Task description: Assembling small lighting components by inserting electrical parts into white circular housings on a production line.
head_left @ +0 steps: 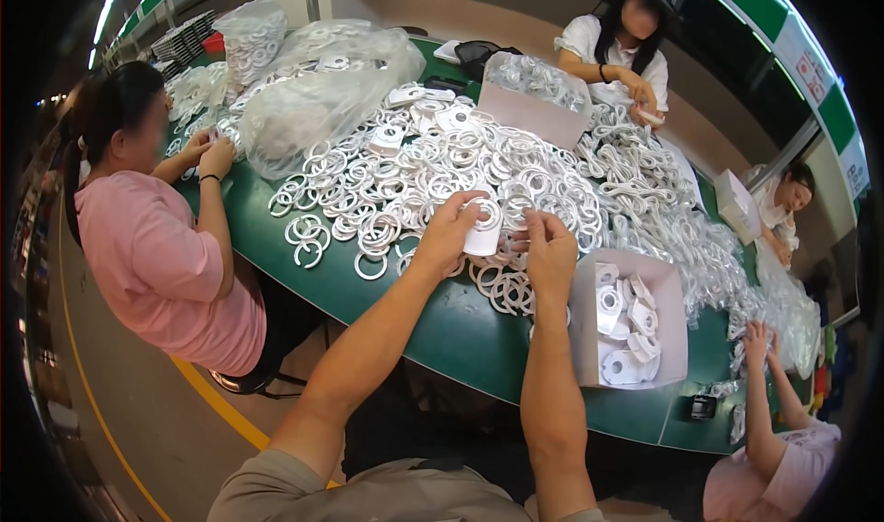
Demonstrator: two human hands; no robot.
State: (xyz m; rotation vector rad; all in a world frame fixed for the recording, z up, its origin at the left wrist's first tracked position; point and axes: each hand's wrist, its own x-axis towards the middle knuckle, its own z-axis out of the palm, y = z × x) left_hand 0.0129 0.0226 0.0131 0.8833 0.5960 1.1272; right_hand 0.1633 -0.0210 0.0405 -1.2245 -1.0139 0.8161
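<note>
The L hand (449, 237) grasped the white part (482, 239), left of & a little beyond the open box (583, 324). The R hand (551, 255), curled btwn part & box; I could not tell if it pinched smth. White pcs (642, 318) lay inside the box, the ring pile (460, 158) beyond it.

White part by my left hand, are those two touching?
Touching: the head view shows the left hand gripping the white part by its left edge, no gap visible.
</note>
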